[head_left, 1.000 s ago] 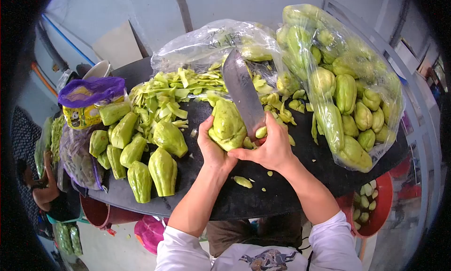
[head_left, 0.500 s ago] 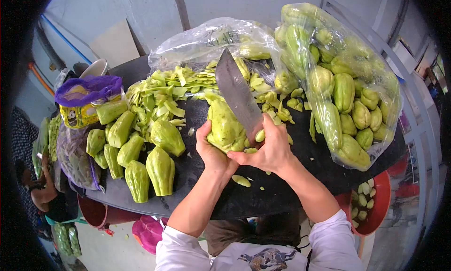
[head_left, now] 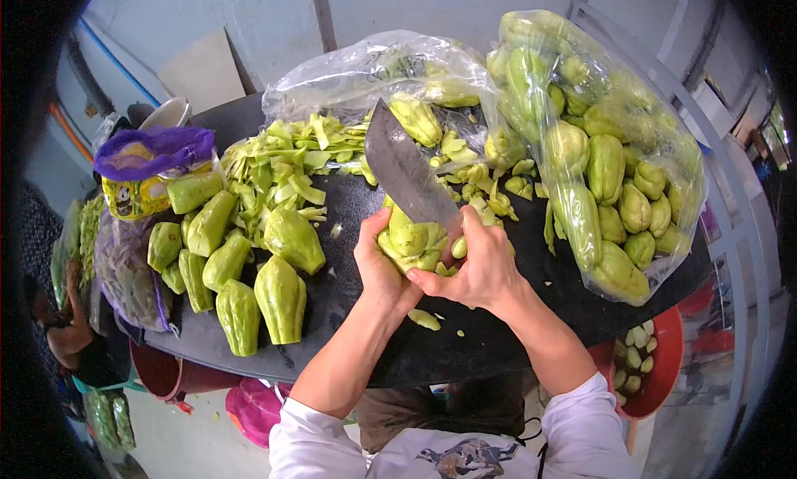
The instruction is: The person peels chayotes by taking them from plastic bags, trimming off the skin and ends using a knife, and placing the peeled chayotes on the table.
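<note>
My left hand (head_left: pixel 380 259) is wrapped around a green chayote (head_left: pixel 413 242) above the dark table. In my right hand (head_left: pixel 471 263) is a broad-bladed knife (head_left: pixel 403 159), its blade lying across the top of the chayote and pointing up and to the left. The right thumb presses against the chayote's lower end. The knife's handle is mostly hidden in my fingers. Left of my hands stand several peeled chayotes (head_left: pixel 281 300). A heap of green peelings (head_left: pixel 290 151) lies beyond them, and small cut pieces (head_left: pixel 486 188) are scattered behind my right hand.
A clear plastic bag (head_left: pixel 610 188) full of chayotes lies at the right. Another plastic bag (head_left: pixel 374 68) is at the back. A purple net bag (head_left: pixel 137 263) sits at the left edge. Red tubs (head_left: pixel 664 371) stand below the table (head_left: pixel 349 359). Another person's arm (head_left: pixel 70 329) shows at far left.
The chayote has turned in my left hand, its end now facing more toward me. The knife's tip has moved left and slightly down.
</note>
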A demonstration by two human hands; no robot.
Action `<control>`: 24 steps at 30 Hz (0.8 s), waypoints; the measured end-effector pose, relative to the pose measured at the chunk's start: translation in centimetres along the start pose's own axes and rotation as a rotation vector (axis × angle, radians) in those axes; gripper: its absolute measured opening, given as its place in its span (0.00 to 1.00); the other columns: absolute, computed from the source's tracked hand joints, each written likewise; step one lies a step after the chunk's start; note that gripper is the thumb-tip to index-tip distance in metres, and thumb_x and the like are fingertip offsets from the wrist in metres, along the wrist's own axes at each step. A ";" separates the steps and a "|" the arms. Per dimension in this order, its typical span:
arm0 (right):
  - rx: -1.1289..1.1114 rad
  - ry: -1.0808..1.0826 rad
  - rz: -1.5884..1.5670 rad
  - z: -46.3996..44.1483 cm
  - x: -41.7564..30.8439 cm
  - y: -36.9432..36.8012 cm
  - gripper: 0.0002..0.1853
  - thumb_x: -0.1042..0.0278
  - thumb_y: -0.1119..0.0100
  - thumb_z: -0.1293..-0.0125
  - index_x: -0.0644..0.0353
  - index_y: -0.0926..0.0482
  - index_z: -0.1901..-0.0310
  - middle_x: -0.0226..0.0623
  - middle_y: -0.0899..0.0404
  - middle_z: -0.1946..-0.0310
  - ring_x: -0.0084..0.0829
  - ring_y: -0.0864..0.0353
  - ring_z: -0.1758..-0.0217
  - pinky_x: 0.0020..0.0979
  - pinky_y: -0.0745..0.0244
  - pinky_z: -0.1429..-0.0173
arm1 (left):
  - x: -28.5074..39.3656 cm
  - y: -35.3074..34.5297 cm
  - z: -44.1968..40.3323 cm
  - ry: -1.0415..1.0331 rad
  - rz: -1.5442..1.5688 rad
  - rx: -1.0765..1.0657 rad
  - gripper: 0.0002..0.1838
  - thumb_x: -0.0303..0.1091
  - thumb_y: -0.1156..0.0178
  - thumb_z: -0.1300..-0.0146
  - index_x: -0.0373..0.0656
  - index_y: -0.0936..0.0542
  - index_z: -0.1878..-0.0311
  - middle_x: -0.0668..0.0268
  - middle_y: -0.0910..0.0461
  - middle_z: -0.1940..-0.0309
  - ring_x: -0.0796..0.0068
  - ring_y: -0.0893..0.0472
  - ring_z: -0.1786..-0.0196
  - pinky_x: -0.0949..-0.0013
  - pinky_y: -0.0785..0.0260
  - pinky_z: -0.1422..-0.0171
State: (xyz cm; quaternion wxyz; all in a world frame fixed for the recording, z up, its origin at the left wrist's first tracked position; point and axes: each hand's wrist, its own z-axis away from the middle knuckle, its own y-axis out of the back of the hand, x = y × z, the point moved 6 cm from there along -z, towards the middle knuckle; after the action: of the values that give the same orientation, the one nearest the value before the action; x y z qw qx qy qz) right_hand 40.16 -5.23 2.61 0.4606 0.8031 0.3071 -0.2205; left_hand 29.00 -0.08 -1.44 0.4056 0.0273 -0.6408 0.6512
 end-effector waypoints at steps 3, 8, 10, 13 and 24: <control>0.013 0.015 -0.086 0.0 -0.2 -0.6 0.41 0.37 0.24 0.52 0.73 0.29 0.59 0.46 0.20 0.78 0.48 0.14 0.73 0.41 0.19 0.69 | -0.1 -0.2 0.2 -0.060 0.080 0.005 0.28 0.55 0.51 0.34 0.43 0.25 0.42 0.59 0.19 0.50 0.59 0.18 0.50 0.55 0.25 0.44; -0.015 0.008 -0.210 0.3 -0.1 -1.4 0.40 0.38 0.29 0.45 0.74 0.28 0.52 0.53 0.17 0.73 0.52 0.13 0.69 0.44 0.19 0.67 | 0.1 0.5 -0.2 -0.044 0.089 -0.016 0.27 0.55 0.52 0.34 0.43 0.25 0.43 0.60 0.19 0.50 0.59 0.18 0.49 0.56 0.24 0.45; -0.017 0.017 -0.187 0.4 -0.4 -1.0 0.40 0.38 0.30 0.43 0.74 0.28 0.49 0.54 0.17 0.72 0.53 0.13 0.68 0.45 0.19 0.66 | -0.2 0.5 -0.4 -0.002 0.051 -0.035 0.27 0.55 0.52 0.33 0.43 0.25 0.43 0.60 0.20 0.49 0.60 0.19 0.49 0.56 0.25 0.44; -0.030 0.030 -0.185 0.3 -0.4 -1.5 0.41 0.39 0.32 0.39 0.74 0.29 0.43 0.56 0.17 0.70 0.55 0.14 0.67 0.46 0.19 0.66 | -0.1 0.2 -0.2 -0.016 0.060 -0.016 0.27 0.55 0.54 0.32 0.42 0.25 0.43 0.60 0.20 0.48 0.60 0.19 0.47 0.55 0.25 0.41; -0.073 -0.115 -0.277 -0.3 2.4 -2.0 0.33 0.35 0.45 0.30 0.68 0.22 0.64 0.45 0.19 0.80 0.44 0.14 0.74 0.39 0.23 0.68 | 1.1 0.6 -1.4 -0.055 0.179 0.000 0.29 0.54 0.57 0.25 0.40 0.27 0.36 0.56 0.23 0.40 0.56 0.25 0.36 0.50 0.37 0.26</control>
State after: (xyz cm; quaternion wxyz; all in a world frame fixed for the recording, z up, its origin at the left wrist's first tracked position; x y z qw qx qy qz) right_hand 40.53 -3.46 0.00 0.4715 0.7219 0.3956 -0.3163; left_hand 28.61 1.79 -1.57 0.3280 -0.0120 -0.6517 0.6838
